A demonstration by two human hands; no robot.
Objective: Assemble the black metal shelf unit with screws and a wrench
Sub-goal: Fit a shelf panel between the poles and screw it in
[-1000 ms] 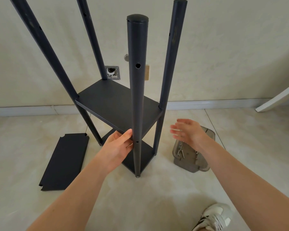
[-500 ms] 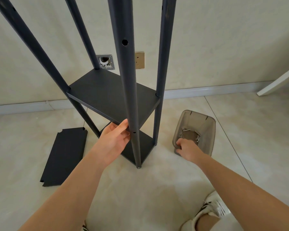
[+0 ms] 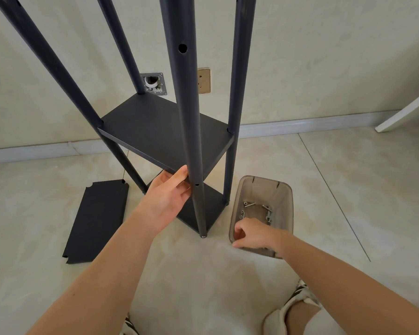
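The shelf unit (image 3: 165,139) stands upright on the pale tiled floor (image 3: 348,189), close to the wall. Four dark round posts rise out of the top of the view; two flat black shelves are already fitted, one at mid-height and one at the base. The nearest post (image 3: 189,122) crosses in front of both shelves and hides part of a gold wall socket (image 3: 204,80); it shows one open screw hole high up and another low down.

The left hand (image 3: 166,199) grasps the shelf unit at the near corner of the mid-height shelf, thumb up against the left side of the nearest post and fingers tucked under the shelf edge.

To the right of the shelf unit, just beside its base, lies a smoky translucent plastic bin (image 3: 286,197) with screws (image 3: 249,204) and a small wrench (image 3: 268,215) loose in its bottom. The right hand (image 3: 250,234) rests at the bin's near rim with fingers curled; whether they pinch anything cannot be told, as the hand covers that part of the bin.

To the left of the shelf unit, a loose shelf panel (image 3: 97,221) with notched corners lies flat on the floor, apart from the posts. Behind the unit, an uncovered wall box (image 3: 153,83) sits beside the socket. Far right of the unit leans a white board (image 3: 406,114). A light shoe (image 3: 293,308) shows nearest the viewer.
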